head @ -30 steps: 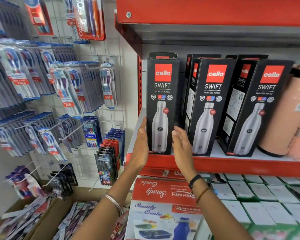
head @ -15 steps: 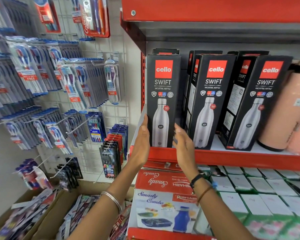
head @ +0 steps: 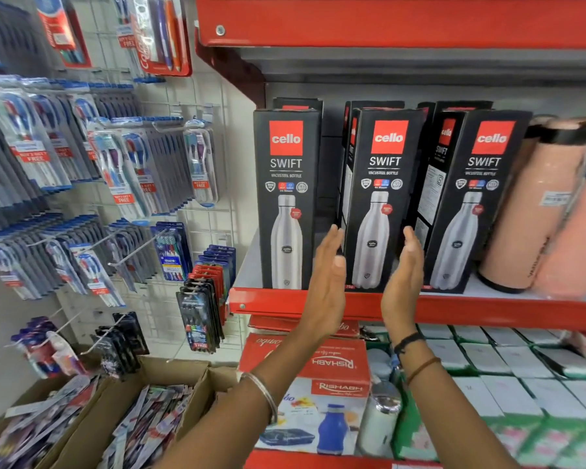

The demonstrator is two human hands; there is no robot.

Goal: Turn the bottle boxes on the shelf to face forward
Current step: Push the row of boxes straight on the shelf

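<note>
While three black bottle boxes are stood upright in a row on the red shelf (head: 318,301), the middle box (head: 381,198) is flanked low down by two flat, open hands. The left hand (head: 329,275) is held at its left edge and the right hand (head: 405,275) at its right edge, fingers straight; contact cannot be told. The left box (head: 286,194) is faced forward; the right box (head: 477,201) is angled.

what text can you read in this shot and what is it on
"cello" and "SWIFT": the three front bottle boxes
"RISHABH": red carton below the shelf
"FREE": toothbrush packs
Small print on the boxes and the sticker on the peach flask: too blurred to read.
</note>
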